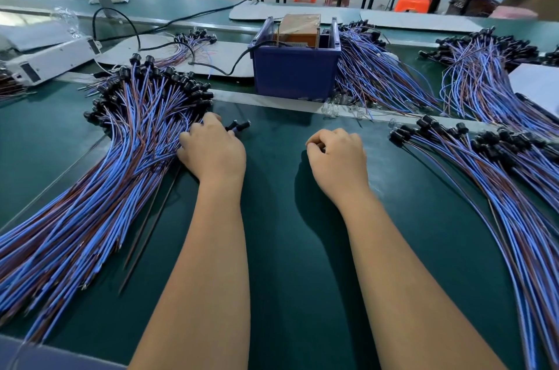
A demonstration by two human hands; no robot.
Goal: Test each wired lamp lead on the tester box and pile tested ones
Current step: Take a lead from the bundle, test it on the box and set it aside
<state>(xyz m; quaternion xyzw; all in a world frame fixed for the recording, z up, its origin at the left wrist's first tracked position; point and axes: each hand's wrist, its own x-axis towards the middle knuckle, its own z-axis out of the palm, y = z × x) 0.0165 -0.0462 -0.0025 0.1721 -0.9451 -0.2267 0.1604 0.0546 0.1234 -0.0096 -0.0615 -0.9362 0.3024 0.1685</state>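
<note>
A large pile of lamp leads (121, 142), blue and brown wires with black sockets, fans across the green table's left side. My left hand (211, 148) rests at that pile's right edge, its fingers curled over a couple of leads whose black sockets (239, 126) stick out past the fingertips. On the bare mat in the middle lies my right hand (335, 154), curled into a loose fist with nothing visible in it. The tester box (299, 27), brown and orange, sits inside a blue bin (295, 73) straight ahead. Another pile of leads (484, 163) lies to the right.
More lead bundles (378, 76) (484, 76) lie behind and right of the bin, and a small one at the back left (193, 39). Loose clear bulbs (332, 110) lie in front of the bin. A white device (51, 57) and black cables (136, 27) occupy the far left.
</note>
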